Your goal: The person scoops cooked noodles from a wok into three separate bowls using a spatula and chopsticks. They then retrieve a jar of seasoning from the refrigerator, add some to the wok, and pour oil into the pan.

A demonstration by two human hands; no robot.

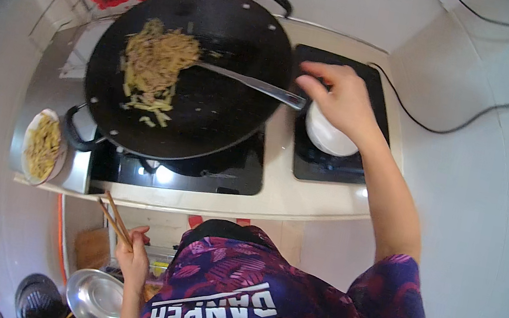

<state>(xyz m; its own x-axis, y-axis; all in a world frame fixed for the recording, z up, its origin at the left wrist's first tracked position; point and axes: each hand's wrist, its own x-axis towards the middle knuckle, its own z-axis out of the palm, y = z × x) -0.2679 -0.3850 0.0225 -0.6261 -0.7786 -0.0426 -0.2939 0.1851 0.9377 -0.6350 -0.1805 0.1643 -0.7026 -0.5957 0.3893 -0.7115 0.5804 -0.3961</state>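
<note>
My left hand (pixel 133 252), low in front of the counter, holds a pair of wooden chopsticks (pixel 114 222) with their tips pointing up and left. Fingers apart and empty, my right hand (pixel 340 95) hangs over an upturned-looking white bowl (pixel 330 134), near the handle end of a metal spatula (pixel 252 82). That spatula lies across a large black wok (pixel 221 117), its blade end in a heap of shredded food (pixel 157 60) at the wok's left side. Whether the right hand touches the bowl I cannot tell.
Beneath the wok is a black glass cooktop (pixel 189 181). An oval dish of similar food (pixel 43 147) stands at the counter's left edge. The white bowl rests on a black induction plate (pixel 329 169); a black cable (pixel 448 132) runs to the right. Below left sits a metal basin (pixel 97 300).
</note>
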